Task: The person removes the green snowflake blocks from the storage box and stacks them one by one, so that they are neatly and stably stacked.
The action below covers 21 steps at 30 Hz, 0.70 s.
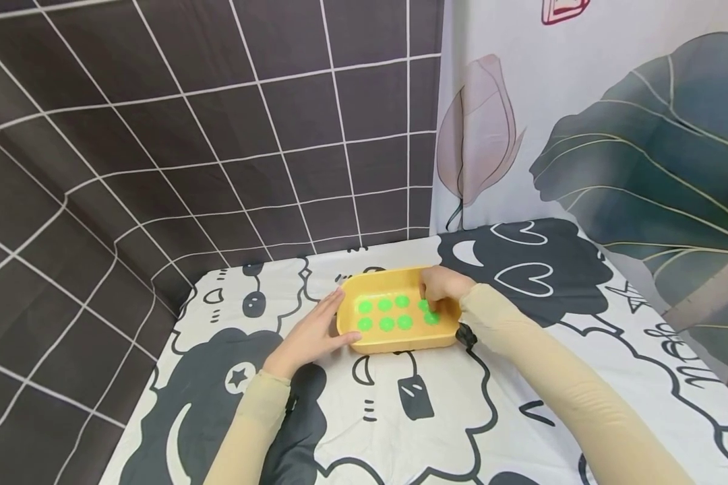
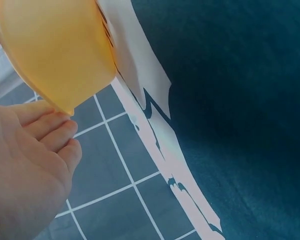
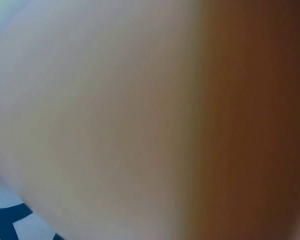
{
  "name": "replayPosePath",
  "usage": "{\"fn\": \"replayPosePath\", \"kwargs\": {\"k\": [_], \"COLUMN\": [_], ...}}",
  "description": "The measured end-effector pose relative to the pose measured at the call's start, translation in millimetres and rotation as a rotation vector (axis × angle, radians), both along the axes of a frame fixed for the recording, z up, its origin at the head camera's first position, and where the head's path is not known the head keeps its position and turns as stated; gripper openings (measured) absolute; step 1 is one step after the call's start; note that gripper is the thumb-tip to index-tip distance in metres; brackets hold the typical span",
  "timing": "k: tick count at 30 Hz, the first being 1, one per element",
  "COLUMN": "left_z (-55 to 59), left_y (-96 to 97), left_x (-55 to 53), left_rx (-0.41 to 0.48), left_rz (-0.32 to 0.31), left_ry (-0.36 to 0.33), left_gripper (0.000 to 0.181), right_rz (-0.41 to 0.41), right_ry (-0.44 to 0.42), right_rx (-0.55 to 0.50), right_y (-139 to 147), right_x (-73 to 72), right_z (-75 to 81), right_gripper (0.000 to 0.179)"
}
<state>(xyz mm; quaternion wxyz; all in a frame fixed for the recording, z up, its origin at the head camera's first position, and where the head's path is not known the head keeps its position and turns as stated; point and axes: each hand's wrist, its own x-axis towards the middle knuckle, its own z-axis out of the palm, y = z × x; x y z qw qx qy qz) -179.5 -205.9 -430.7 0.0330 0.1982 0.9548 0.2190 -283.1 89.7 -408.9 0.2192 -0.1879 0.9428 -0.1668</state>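
Observation:
A yellow rectangular tray (image 1: 379, 347) with rounded corners lies on the patterned cloth. Inside it, several small green scalloped discs (image 1: 386, 324) sit in two rows. My left hand (image 1: 309, 337) touches the tray's left end, fingers along the side rim and thumb at the front rim; the left wrist view shows its fingertips against a tray corner. My right hand (image 1: 443, 284) reaches into the right end, fingers bent downward onto the rightmost green discs (image 1: 431, 318). Whether it pinches one is hidden. The right wrist view is mostly a blurred close surface.
A white cloth (image 1: 364, 451) with black cartoon drawings covers the surface under the tray. Behind and to the left hangs a dark curtain (image 1: 218, 135) with white grid lines. At the right back is a white curtain (image 1: 509, 188) printed with a flower and large leaves.

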Motion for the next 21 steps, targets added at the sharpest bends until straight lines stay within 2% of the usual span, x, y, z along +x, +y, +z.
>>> {"fn": "replayPosePath", "kwargs": {"k": [9,17,21], "left_z": [-4.0,-3.1,-3.6], "left_y": [-0.7,-0.4,0.5], "left_x": [-1.0,-1.2,-1.1], "left_rx": [-0.007,-0.005,-0.005], "left_rz": [0.005,0.005,0.008], "left_ry": [-0.013,-0.011,-0.007], "left_gripper": [0.104,0.104,0.104], "right_rz": [-0.012,-0.029,0.006], "right_ry": [-0.045,-0.073,-0.086], "right_rx": [-0.021,-0.078,-0.115], "right_y": [-0.4,0.7,3.8], "right_x": [0.1,-0.9,-2.9], "right_z": [-3.9,-4.4,-4.0], "right_gripper": [0.029,0.025,0.022]}}
